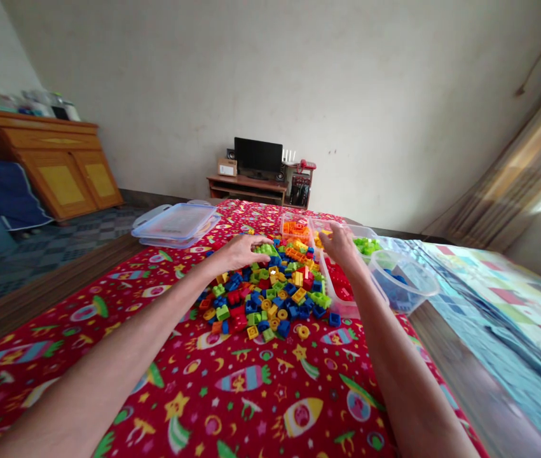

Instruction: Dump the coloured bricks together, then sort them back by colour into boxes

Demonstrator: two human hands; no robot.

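A heap of small plastic building blocks (270,296) in red, blue, green, yellow and orange lies on a red cloth with rockets and stars (232,388). My left hand (244,249) rests on the far left of the heap, fingers curled over green blocks (265,249). My right hand (339,245) reaches over the far right of the heap, above a clear bin of red blocks (339,286); its fingers are bent, and what they hold is hidden. Behind it stand clear bins of orange blocks (295,228) and green blocks (368,243).
A round clear tub with blue blocks (401,280) sits at the right edge. Stacked clear lids (175,222) lie at the far left of the cloth. A wooden cabinet (60,165) and a low table with a monitor (257,159) stand by the wall.
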